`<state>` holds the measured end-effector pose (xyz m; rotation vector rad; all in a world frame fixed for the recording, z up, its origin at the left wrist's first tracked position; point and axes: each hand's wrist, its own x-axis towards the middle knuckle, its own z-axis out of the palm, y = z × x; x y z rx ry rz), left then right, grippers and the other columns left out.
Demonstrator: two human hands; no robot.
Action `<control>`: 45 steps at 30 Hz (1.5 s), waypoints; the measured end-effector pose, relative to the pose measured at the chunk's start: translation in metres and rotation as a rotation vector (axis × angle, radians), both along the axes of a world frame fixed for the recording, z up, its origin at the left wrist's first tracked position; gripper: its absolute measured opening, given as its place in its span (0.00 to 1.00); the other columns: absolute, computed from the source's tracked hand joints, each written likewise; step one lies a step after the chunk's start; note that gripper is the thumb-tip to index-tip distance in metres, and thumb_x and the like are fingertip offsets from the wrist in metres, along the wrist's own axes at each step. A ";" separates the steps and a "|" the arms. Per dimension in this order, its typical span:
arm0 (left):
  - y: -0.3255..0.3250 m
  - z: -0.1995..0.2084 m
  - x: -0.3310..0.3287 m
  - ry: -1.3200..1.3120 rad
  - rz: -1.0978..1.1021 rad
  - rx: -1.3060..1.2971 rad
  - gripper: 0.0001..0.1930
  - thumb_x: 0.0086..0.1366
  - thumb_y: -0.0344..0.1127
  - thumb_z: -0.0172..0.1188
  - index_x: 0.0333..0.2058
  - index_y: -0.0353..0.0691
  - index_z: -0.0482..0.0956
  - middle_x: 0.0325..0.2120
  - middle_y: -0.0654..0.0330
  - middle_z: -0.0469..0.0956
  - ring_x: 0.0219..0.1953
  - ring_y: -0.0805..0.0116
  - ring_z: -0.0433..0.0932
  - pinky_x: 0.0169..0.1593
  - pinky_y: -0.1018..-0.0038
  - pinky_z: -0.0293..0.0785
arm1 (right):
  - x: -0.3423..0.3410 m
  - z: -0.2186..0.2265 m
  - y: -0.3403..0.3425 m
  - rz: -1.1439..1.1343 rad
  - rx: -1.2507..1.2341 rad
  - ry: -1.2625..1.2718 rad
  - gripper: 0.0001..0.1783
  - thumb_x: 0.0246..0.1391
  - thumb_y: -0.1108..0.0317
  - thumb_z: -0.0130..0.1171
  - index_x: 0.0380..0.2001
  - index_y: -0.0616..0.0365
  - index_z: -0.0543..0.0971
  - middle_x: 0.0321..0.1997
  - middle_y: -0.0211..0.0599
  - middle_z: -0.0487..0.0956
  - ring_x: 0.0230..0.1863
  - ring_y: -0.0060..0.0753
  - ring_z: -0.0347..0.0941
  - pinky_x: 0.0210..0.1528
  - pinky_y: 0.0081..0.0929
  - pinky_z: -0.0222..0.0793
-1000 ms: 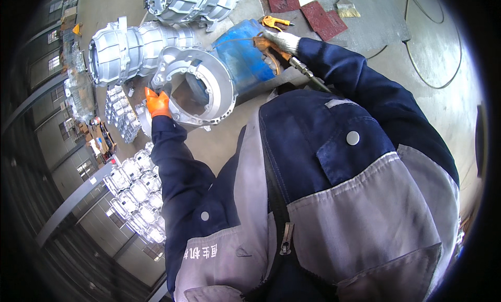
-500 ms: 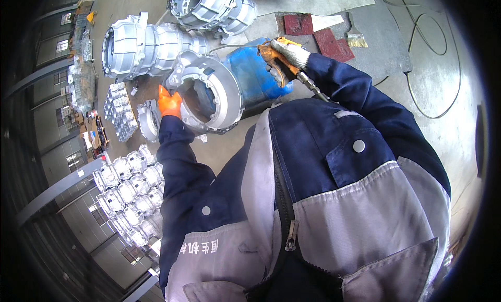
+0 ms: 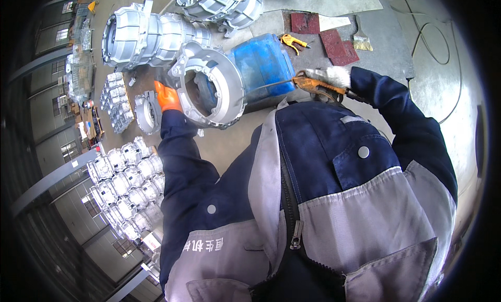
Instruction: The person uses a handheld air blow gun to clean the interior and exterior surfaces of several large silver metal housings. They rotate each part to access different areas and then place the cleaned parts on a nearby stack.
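Observation:
My left hand (image 3: 167,97), in an orange glove, grips the left edge of a silver cast metal housing (image 3: 233,91) with a wide round opening. My right hand (image 3: 332,76), in a white glove, is closed around an orange air blow gun (image 3: 315,85). The gun's long thin nozzle points left, its tip near the right side of the housing. Behind the nozzle, a blue plastic drum (image 3: 263,62) lies on its side against the housing. A small yellow blow gun (image 3: 293,41) rests on the table beyond the drum.
More silver housings (image 3: 133,36) stand at the far left and far middle. Dark red abrasive pads (image 3: 305,23) and a flat brush (image 3: 361,38) lie at the far right. A hose (image 3: 443,59) curls on the floor. Stacked castings (image 3: 125,182) sit at left.
My right hand has moved right and nearer with the orange blow gun, whose nozzle now points left at the housing. The yellow blow gun now shows in full. My left hand stays on the housing.

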<state>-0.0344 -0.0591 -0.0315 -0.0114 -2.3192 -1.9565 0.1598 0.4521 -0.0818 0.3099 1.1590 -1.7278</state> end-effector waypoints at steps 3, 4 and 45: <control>0.008 -0.006 0.005 0.202 0.077 -0.210 0.19 0.62 0.33 0.44 0.51 0.34 0.63 0.37 0.56 0.75 0.39 0.64 0.72 0.43 0.72 0.66 | -0.006 0.042 0.010 -0.154 -0.334 0.040 0.27 0.54 0.44 0.45 0.44 0.58 0.70 0.29 0.38 0.75 0.24 0.24 0.74 0.23 0.19 0.74; 0.013 -0.002 0.007 0.211 0.089 -0.269 0.20 0.61 0.33 0.43 0.52 0.34 0.63 0.37 0.55 0.75 0.39 0.63 0.72 0.43 0.72 0.67 | -0.007 0.056 0.008 -0.261 -0.374 0.201 0.27 0.54 0.45 0.46 0.43 0.58 0.70 0.29 0.38 0.75 0.23 0.25 0.74 0.22 0.19 0.74; 0.053 0.056 0.015 -0.140 -0.349 -0.356 0.23 0.50 0.25 0.61 0.46 0.36 0.68 0.40 0.61 0.73 0.42 0.72 0.71 0.47 0.77 0.64 | -0.020 -0.012 -0.044 -0.561 -0.525 -0.374 0.16 0.45 0.65 0.57 0.36 0.63 0.71 0.31 0.44 0.77 0.22 0.37 0.75 0.27 0.31 0.75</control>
